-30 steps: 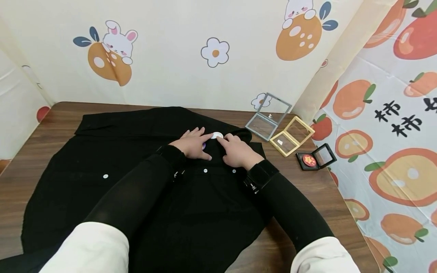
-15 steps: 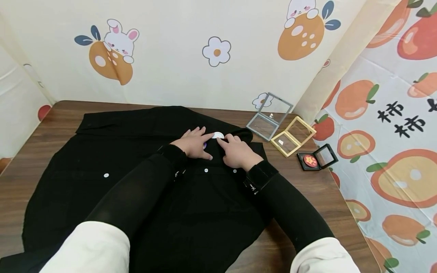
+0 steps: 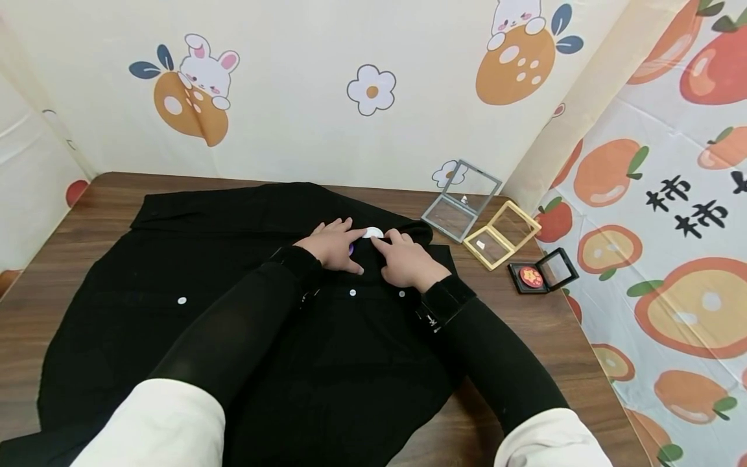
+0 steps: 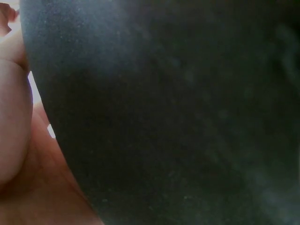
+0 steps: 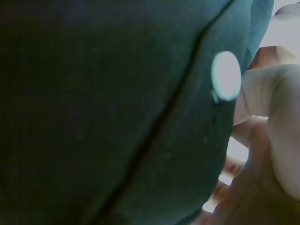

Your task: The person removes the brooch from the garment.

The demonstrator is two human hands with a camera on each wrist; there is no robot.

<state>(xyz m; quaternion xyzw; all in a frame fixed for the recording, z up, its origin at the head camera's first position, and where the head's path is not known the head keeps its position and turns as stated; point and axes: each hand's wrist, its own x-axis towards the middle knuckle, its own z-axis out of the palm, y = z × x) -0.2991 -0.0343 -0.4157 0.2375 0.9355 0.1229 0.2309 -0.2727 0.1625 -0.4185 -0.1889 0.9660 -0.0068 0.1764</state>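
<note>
A black garment with white buttons [image 3: 353, 293], perhaps a shirt, lies spread on the wooden table. Near its upper folded edge sits a small white rounded piece [image 3: 373, 232]; its kind is unclear. My left hand [image 3: 331, 246] rests on the cloth, fingers extended, one fingertip at the white piece's left side. A bit of something purple [image 3: 351, 249] shows beside that hand, mostly hidden. From the right, my right hand [image 3: 406, 261] touches the white piece's lower edge with one extended finger. In the right wrist view, dark fabric and a white button [image 5: 226, 76] cover much of the scene.
To the right stand three open hinged cases: a grey-framed one [image 3: 447, 216], a yellow-framed one [image 3: 489, 247] and a black one [image 3: 517, 283] holding a red round piece with a yellow star [image 3: 531, 277]. Patterned cloth walls [image 3: 280, 123] border the table [image 3: 496, 337].
Both hands stay in place at the white piece. Only the head view has shifted very slightly.
</note>
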